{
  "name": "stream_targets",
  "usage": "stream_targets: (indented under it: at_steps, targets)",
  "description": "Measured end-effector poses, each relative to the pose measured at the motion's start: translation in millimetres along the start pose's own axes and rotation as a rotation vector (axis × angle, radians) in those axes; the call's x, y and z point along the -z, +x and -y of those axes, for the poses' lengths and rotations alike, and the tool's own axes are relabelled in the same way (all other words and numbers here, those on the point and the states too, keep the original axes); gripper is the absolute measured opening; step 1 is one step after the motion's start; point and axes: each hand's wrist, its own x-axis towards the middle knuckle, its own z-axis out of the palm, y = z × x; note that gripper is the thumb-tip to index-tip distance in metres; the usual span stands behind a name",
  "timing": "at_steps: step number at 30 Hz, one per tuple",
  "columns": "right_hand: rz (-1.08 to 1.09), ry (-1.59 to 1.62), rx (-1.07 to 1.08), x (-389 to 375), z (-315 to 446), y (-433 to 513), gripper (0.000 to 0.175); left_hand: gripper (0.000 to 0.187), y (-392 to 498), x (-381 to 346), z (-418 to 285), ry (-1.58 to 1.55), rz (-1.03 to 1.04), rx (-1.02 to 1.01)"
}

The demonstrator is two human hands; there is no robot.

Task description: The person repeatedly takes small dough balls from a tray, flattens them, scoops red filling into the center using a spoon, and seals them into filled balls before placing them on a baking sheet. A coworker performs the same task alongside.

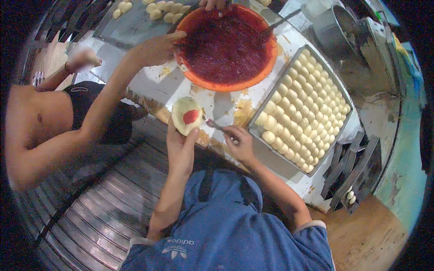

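Note:
My left hand (pixel 182 144) holds up a flattened round of pale dough (pixel 181 108), with a patch of red filling (pixel 191 117) on its face. In my right hand (pixel 240 142) is a small spoon (pixel 213 124), its tip smeared with red, just right of the dough and apart from it. Beyond both hands stands an orange basin (pixel 234 88) holding a dark red, grainy filling (pixel 227 47). To the right lies a metal tray (pixel 259 111) packed with rows of pale dough balls (pixel 305 108).
A co-worker's arm (pixel 118 74) reaches from the left to the basin, and another person's hand (pixel 215 4) is at its far rim. A utensil handle (pixel 286 19) leans over the basin. Behind are another tray (pixel 135 27) with dough balls and a metal pot (pixel 334 28).

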Motion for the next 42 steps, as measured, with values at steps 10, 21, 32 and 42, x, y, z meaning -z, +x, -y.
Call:
stream_targets:
  at_steps: [10,21,32,42]
  targets:
    - [-0.1,0.047,0.245,13,46,-3,0.07,0.066,-48,-18,16,0.153,0.181,-0.25]
    - [-0.47,-0.014,0.404,152,132,-110,0.044,0.061,-105,-125,56,-0.117,0.663,-0.167]
    - [-0.392,-0.266,0.248,344,87,-289,0.042,0.039,-239,-260,161,0.65,1.172,-0.272]
    - [-0.081,-0.445,0.151,417,35,-359,0.075,0.05,-270,-317,209,0.756,1.364,0.599]
